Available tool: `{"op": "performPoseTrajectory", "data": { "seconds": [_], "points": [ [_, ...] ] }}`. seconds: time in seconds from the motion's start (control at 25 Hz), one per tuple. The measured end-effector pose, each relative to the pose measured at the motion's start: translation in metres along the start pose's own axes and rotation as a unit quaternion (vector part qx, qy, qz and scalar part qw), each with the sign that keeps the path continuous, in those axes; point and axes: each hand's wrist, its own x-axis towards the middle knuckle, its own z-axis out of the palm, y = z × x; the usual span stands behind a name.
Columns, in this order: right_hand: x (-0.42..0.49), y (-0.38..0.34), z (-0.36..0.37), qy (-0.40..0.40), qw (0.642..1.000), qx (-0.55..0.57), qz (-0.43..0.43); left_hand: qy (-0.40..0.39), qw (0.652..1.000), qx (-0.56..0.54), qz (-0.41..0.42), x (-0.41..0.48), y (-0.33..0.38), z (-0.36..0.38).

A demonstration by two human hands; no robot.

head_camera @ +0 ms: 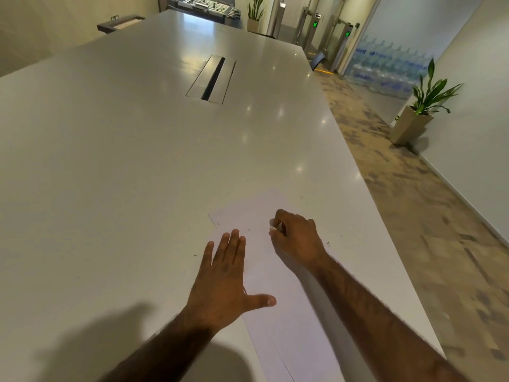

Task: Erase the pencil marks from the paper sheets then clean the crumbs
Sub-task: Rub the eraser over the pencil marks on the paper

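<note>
White paper sheets (248,213) lie overlapped on the pale table (124,161), near its right edge. My left hand (223,282) rests flat on the left side of the paper, fingers spread, holding nothing. My right hand (296,238) is curled above the paper's middle and pinches a small white eraser (273,229) between thumb and fingers, its tip touching the sheet. Tiny dark crumbs (328,244) are scattered on the paper and on the table beside it. No pencil marks can be made out at this size.
A cable slot (211,78) is set into the table's middle, far from the hands. The table's right edge runs close to my right forearm, with carpet floor beyond. A potted plant (421,106) stands by the right wall.
</note>
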Motion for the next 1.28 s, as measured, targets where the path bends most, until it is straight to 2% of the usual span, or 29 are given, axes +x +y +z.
{"op": "performPoseTrajectory", "data": {
  "seconds": [0.16, 0.24, 0.32, 0.4, 0.44, 0.52, 0.6, 0.68, 0.76, 0.84, 0.88, 0.96, 1.04, 1.12, 1.2, 1.28],
  "points": [
    [-0.002, 0.003, -0.01, -0.024, 0.999, 0.008, 0.028, 0.026, 0.999, 0.01, -0.037, 0.001, -0.013, -0.005],
    [-0.005, -0.007, -0.006, -0.003, 0.999, 0.031, 0.028, 0.028, 0.999, 0.012, -0.036, 0.001, -0.014, -0.004],
    [-0.016, -0.033, 0.011, 0.003, 0.997, 0.069, -0.024, 0.027, 0.999, 0.013, -0.03, 0.002, -0.013, -0.002],
    [-0.025, -0.053, 0.028, -0.007, 0.995, 0.053, -0.084, 0.022, 0.999, 0.023, -0.031, 0.004, -0.014, -0.001],
    [-0.022, -0.052, 0.031, 0.003, 0.996, 0.039, -0.085, 0.019, 0.999, 0.023, -0.033, 0.004, -0.014, -0.001],
    [-0.003, -0.031, 0.023, 0.038, 0.999, -0.001, -0.017, 0.016, 0.999, 0.012, -0.036, 0.005, -0.015, -0.001],
    [0.013, -0.005, 0.005, 0.055, 0.993, -0.003, 0.107, 0.011, 0.999, 0.009, -0.036, 0.005, -0.015, -0.001],
    [0.018, -0.004, 0.001, 0.073, 0.987, 0.02, 0.144, 0.012, 0.999, 0.009, -0.034, 0.004, -0.016, 0.0],
    [0.01, -0.033, 0.02, 0.086, 0.992, 0.044, 0.081, 0.017, 0.999, 0.005, -0.03, 0.004, -0.015, 0.0],
    [-0.007, -0.063, 0.042, 0.061, 0.997, 0.034, -0.013, 0.024, 0.999, 0.016, -0.028, 0.004, -0.014, -0.002],
    [-0.009, -0.064, 0.045, 0.051, 0.998, 0.024, -0.031, 0.02, 0.999, 0.021, -0.028, 0.004, -0.014, -0.002],
    [0.004, -0.039, 0.032, 0.046, 0.999, 0.01, 0.009, 0.004, 0.999, 0.018, -0.034, 0.005, -0.014, -0.004],
    [0.015, -0.006, 0.007, 0.057, 0.993, -0.006, 0.101, -0.008, 0.999, 0.016, -0.038, 0.005, -0.014, -0.005],
    [0.02, 0.015, -0.012, 0.064, 0.986, 0.024, 0.154, -0.007, 0.999, 0.015, -0.036, 0.004, -0.014, -0.005],
    [0.013, 0.007, -0.009, 0.063, 0.988, 0.061, 0.128, -0.008, 0.999, 0.014, -0.037, 0.004, -0.014, -0.004],
    [-0.007, -0.004, 0.006, 0.054, 0.995, 0.056, 0.055, -0.011, 0.999, 0.018, -0.041, 0.005, -0.012, -0.004]
  ]
}}
